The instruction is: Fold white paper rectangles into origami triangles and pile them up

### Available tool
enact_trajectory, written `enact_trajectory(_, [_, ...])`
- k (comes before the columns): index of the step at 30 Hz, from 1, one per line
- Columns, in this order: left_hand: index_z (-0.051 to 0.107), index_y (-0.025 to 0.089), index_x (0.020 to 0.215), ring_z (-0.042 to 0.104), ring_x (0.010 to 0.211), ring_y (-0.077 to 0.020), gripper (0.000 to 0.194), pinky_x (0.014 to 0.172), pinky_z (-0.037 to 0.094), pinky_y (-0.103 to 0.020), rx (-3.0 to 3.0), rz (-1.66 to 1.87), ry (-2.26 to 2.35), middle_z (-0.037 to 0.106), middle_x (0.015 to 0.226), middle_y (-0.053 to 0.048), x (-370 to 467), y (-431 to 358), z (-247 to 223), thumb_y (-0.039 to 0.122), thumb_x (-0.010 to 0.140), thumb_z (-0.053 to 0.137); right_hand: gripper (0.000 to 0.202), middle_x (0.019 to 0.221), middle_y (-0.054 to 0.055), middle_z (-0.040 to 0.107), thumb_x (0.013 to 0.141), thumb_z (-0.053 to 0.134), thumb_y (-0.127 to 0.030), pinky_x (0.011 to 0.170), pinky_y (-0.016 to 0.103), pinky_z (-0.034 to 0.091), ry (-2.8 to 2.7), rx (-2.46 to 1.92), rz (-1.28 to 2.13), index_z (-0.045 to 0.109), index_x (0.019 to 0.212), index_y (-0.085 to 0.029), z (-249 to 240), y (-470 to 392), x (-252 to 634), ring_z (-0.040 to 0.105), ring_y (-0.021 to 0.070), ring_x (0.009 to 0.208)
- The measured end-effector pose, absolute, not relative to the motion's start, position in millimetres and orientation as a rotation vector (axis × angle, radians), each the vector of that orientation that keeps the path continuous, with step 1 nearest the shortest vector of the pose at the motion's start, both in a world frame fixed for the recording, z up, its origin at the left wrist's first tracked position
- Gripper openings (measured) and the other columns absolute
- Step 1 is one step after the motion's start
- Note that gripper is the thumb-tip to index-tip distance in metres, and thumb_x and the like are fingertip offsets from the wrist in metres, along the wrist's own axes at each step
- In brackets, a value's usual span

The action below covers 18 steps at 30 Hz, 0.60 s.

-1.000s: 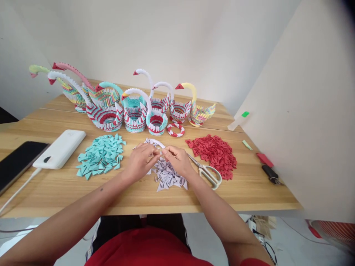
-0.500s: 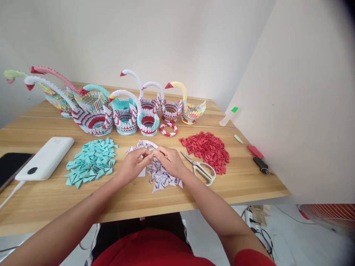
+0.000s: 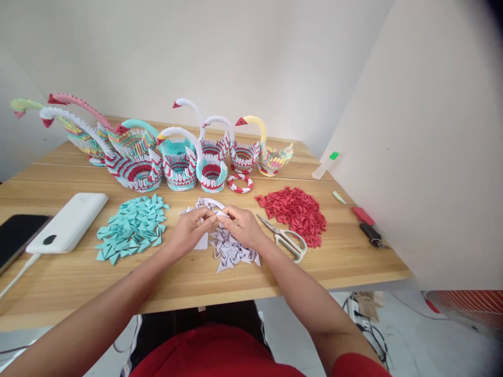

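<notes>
My left hand (image 3: pixel 193 226) and my right hand (image 3: pixel 241 226) meet fingertip to fingertip, pinching a small white paper piece (image 3: pixel 222 213) between them. Fingers partly hide it. Just beneath and around them lies a pile of white folded paper triangles (image 3: pixel 233 251), with a curved white paper strip (image 3: pixel 212 202) behind. A flat white paper (image 3: pixel 201 242) rests below my left hand. On the left is a heap of turquoise triangles (image 3: pixel 135 225), and on the right a heap of red triangles (image 3: pixel 294 212). Scissors (image 3: pixel 288 242) lie partly open beside my right hand.
Several paper swans (image 3: pixel 137 175) stand along the back, near a red and white ring (image 3: pixel 240 183). A white power bank (image 3: pixel 68 222) and a dark phone (image 3: pixel 19 235) lie at left. At right are a glue bottle (image 3: pixel 324 167) and a black object (image 3: pixel 370 234).
More of the white paper piece shows between my fingertips. The whole view has shifted slightly, while both hands stay together over the white pile.
</notes>
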<state>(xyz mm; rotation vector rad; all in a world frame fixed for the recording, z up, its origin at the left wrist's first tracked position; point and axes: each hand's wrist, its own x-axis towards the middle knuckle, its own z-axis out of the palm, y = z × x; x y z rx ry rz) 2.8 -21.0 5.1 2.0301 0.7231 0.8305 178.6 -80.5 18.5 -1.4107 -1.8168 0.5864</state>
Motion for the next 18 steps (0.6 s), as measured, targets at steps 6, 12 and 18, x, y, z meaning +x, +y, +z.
enact_trajectory(6, [0.056,0.016,0.074,0.051,0.068,-0.0137,0.029,0.064,0.041,-0.023,1.998,0.835,0.697,0.055,0.069,0.0,4.2,-22.1,4.8,0.038,0.091,0.048,0.024,0.064,-0.003,0.053,0.093,0.046,-0.033,0.06,0.022,0.034,-1.804,-1.382,0.533,0.057,0.08,-0.017,17.7,-81.0,178.3,0.048,0.0104,0.06])
enact_trajectory(12, [0.058,0.016,0.074,0.052,0.066,-0.0133,0.028,0.064,0.042,-0.023,2.001,0.84,0.683,0.056,0.067,0.001,5.3,-22.3,5.3,0.036,0.09,0.05,0.023,0.062,-0.004,0.05,0.092,0.045,-0.031,0.058,0.022,0.032,-1.814,-1.368,0.452,0.054,0.077,-0.017,16.2,-80.9,178.5,0.045,0.0101,0.058])
enact_trajectory(18, [0.059,0.015,0.075,0.053,0.067,-0.0135,0.028,0.064,0.042,-0.023,2.006,0.822,0.664,0.058,0.069,0.0,5.3,-22.1,4.2,0.036,0.091,0.05,0.023,0.06,-0.004,0.046,0.09,0.045,-0.027,0.057,0.023,0.03,-1.844,-1.355,0.376,0.047,0.069,-0.019,15.2,-80.9,177.8,0.042,0.0101,0.056])
